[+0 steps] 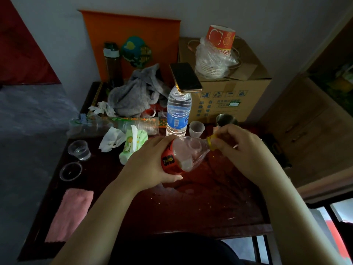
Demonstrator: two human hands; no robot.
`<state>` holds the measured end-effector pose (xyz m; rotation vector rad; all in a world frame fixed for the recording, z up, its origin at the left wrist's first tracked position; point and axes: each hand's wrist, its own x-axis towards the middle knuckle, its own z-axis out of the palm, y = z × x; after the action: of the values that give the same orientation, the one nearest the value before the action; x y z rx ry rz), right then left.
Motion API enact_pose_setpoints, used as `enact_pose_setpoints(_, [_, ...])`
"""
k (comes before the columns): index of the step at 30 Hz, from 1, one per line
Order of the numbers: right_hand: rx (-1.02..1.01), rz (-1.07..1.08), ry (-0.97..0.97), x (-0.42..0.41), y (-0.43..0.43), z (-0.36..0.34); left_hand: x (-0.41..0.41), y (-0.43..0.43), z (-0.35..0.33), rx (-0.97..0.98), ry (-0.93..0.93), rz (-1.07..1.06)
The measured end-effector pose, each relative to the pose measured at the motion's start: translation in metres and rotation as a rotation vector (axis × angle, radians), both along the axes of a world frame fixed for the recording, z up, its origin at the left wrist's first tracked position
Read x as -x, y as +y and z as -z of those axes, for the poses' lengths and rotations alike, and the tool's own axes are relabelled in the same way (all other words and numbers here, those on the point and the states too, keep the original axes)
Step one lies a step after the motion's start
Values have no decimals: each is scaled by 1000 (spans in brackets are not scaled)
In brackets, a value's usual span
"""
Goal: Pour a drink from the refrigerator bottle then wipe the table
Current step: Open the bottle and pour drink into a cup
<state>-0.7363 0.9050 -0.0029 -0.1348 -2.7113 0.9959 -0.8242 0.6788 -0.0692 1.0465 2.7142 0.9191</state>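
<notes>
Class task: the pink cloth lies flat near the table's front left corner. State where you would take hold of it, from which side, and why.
Probably pinch the pink cloth at its near right corner, coming down from above. It lies flat with no raised part to grip, and that corner lies closest to the person.

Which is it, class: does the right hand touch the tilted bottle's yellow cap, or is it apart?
Touching. The head view shows the right hand pinching the yellow cap, no gap between them, while the left hand grips the bottle.
</notes>
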Motion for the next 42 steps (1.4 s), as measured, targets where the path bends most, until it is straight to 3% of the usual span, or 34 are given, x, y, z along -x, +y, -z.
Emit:
enact_pose_setpoints(7, [153, -192, -19, -1, 8, -2, 1, 0, 0, -9, -20, -2])
enact_pose_setpoints(12, [28, 43, -42, 1, 1, -3, 1, 1, 0, 0, -22, -8])
enact_pose_setpoints(23, [49, -129, -43, -3, 9, 2, -1, 0, 3, 10, -17, -3])
enact_pose_setpoints(33, [185, 75, 51, -8, 18, 17, 2, 1, 15, 16, -95, -75])
enact_pose_setpoints(42, [161, 164, -27, -32, 51, 53, 18, 12, 21, 165, -87, -218])
